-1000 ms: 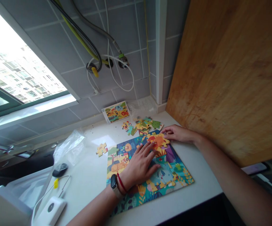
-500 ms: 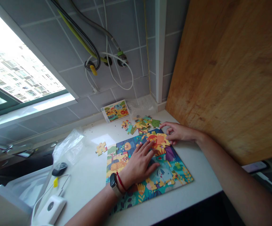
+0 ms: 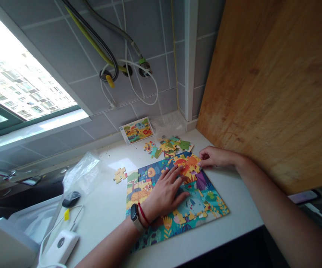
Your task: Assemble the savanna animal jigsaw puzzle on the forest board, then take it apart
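My left hand (image 3: 166,193) lies flat with fingers spread over a colourful animal jigsaw puzzle (image 3: 213,208), hiding its middle. A dark smartwatch (image 3: 134,213) and a red cord are on that wrist. At the puzzle's upper right edge, my right hand (image 3: 211,156) has its fingers curled in, thumb and fingertips at the border of an orange-and-yellow puzzle piece (image 3: 193,161). That piece sits slightly askew beside the lion picture. Loose puzzle pieces (image 3: 169,146) lie heaped just beyond the board, with a green piece (image 3: 185,145) nearest my right hand.
One yellow piece (image 3: 120,175) lies alone left of the puzzle. A picture card (image 3: 137,131) leans by the tiled wall. Clear plastic bags (image 3: 83,173) lie on the counter. A white power strip (image 3: 62,245) with cables is at lower left; a wooden panel (image 3: 256,85) stands at right.
My right hand's index finger has drawn back from beside the loose green piece and curled in. The orange piece at the edge has turned slightly. My left hand stays in place.
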A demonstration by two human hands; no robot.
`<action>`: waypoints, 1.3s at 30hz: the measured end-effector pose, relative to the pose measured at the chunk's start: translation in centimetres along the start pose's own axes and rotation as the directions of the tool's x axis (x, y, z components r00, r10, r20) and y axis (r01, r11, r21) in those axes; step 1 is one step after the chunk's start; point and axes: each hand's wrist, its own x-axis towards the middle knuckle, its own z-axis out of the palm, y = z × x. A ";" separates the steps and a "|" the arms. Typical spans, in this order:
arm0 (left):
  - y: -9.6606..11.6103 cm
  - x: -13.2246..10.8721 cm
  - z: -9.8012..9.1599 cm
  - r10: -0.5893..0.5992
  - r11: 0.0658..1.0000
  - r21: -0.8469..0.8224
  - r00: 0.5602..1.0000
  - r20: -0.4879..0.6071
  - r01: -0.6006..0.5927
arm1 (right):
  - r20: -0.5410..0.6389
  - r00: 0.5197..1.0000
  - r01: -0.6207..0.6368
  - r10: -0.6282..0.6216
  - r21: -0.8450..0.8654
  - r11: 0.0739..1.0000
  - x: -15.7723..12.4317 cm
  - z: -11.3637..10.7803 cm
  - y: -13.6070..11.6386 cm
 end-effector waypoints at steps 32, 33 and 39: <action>-0.1 0.0 0.2 0.001 1.000 0.008 1.000 -0.014 -0.001 | -0.177 0.977 -0.179 0.120 -0.369 0.912 0.0 0.9 -0.9; -0.1 0.0 0.2 0.002 1.000 0.010 1.000 -0.013 -0.001 | -0.178 0.978 -0.167 0.107 -0.369 0.914 0.0 1.0 -0.9; 0.0 0.0 0.1 -0.003 1.000 0.009 1.000 -0.011 0.003 | -0.156 0.985 -0.124 0.072 -0.354 0.927 0.0 1.4 -1.2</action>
